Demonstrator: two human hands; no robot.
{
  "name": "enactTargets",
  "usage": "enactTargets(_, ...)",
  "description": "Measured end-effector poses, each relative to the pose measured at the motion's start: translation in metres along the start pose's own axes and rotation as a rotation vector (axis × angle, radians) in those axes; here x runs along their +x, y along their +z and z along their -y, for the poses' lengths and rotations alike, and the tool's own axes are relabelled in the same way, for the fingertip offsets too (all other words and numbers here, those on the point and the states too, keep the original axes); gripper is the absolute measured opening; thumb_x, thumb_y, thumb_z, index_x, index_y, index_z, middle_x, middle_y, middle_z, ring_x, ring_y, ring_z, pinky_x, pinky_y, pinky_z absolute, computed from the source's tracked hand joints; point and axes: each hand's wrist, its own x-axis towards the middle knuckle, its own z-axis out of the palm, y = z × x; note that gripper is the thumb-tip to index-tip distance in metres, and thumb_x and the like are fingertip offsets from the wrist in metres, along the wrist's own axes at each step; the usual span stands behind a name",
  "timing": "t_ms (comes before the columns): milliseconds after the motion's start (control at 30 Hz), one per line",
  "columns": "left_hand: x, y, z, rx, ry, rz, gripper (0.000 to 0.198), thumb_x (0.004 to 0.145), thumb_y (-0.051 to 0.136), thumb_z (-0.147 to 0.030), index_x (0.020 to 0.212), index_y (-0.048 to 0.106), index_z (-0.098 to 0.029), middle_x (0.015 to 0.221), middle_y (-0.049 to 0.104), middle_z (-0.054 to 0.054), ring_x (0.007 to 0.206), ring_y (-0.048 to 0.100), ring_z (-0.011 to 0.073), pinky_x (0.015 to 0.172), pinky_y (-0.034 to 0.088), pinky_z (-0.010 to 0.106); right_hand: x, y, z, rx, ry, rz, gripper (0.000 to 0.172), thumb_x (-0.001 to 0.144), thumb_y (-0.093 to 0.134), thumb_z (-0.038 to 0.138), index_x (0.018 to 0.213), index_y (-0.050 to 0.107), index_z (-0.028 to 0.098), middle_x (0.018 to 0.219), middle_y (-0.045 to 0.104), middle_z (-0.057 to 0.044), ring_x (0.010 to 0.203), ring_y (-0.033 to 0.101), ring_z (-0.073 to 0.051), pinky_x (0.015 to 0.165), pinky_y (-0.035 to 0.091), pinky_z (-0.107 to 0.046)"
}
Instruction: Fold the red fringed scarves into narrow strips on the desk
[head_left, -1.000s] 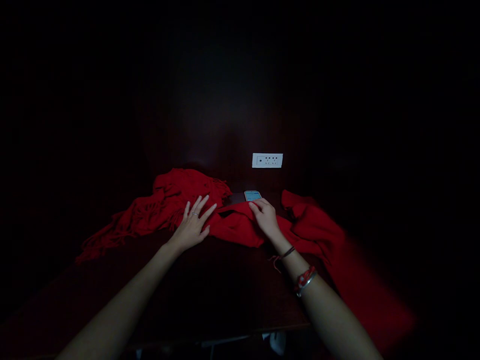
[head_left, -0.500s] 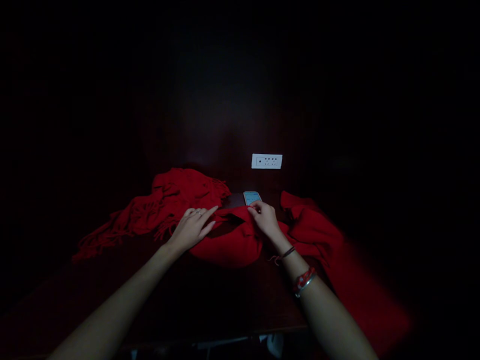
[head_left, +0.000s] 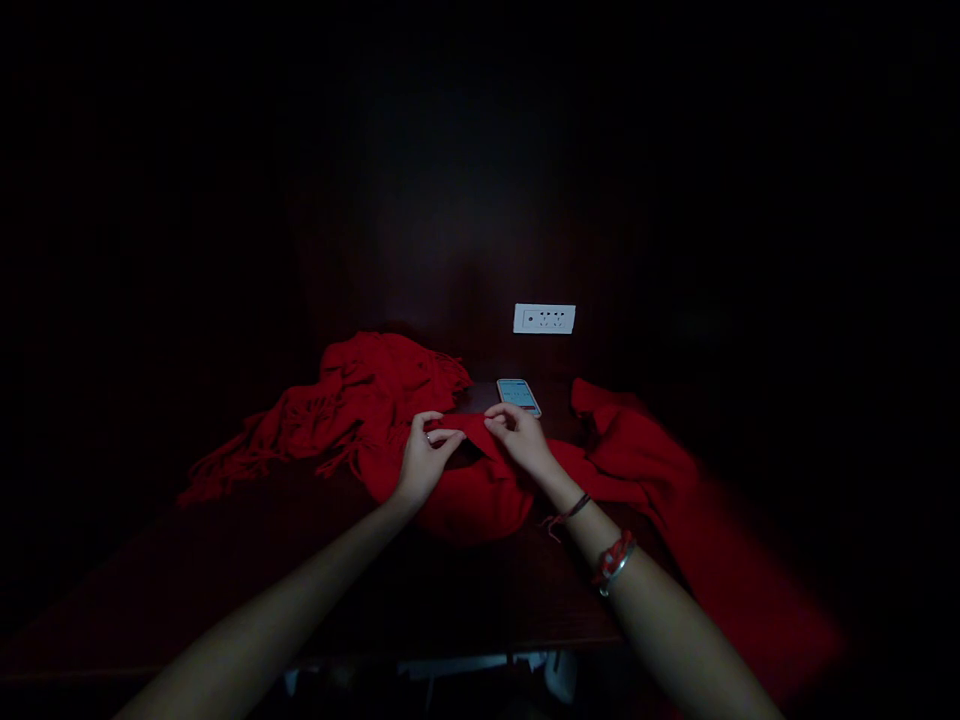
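A red fringed scarf lies bunched on the dark table, its middle part looped in front of me. My right hand pinches the loop's upper edge between thumb and fingers. Close by on the left, my left hand has its fingers bent over the same edge and its thumb on the near side, so the fabric runs between both hands. Below that raised edge a dark gap shows in the folds. Just beyond my right fingers lies a phone with a lit screen.
Fringed scarf folds heap up at the left, and another stretch trails off the table's near right side. A white socket panel sits on the dark wall behind. Pale things, hard to make out, show below the table's front edge.
My left hand has moved right, from outstretched fingers on the scarf to a curled grip at its edge. My right hand stays at the edge. The view has shifted slightly left.
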Motion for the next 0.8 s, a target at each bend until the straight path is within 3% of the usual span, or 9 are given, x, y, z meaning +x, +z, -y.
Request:
enactTargets(133,0.000,0.001,-0.002,-0.046,-0.053,-0.022,0.039,0.057,0.061,-0.021,0.086,0.035,-0.018,0.063,0.059,-0.002,0.062,0.058,0.0111,0.069,0.042,0.028,-0.006,0.003,0.006,-0.155,-0.148,0.040,0.016,0.068,0.045,0.020,0.079,0.056,0.018,0.067,0.055,0.001,0.062,0.048,-0.010,0.060,0.036,-0.022)
enactTargets(600,-0.003,0.002,0.004,-0.006,-0.090,-0.041,0.043,0.055,0.061,-0.018,0.089,0.035,-0.017,0.061,0.058,-0.003,0.061,0.057,0.0110,0.067,0.042,0.028,-0.009,0.005,0.005,-0.254,-0.230,0.029,0.015,0.073,0.042,0.017,0.077,0.056,0.018,0.076,0.058,-0.001,0.072,0.051,-0.012,0.067,0.037,-0.023)
enactTargets(800,-0.001,0.002,0.003,-0.040,-0.039,0.029,0.042,0.057,0.058,-0.018,0.090,0.033,-0.017,0.063,0.056,-0.004,0.064,0.056,0.0099,0.069,0.042,0.027,-0.014,0.002,0.009,-0.535,-0.321,0.110,0.016,0.071,0.051,0.028,0.082,0.059,0.019,0.090,0.051,-0.006,0.088,0.044,-0.018,0.076,0.033,-0.032)
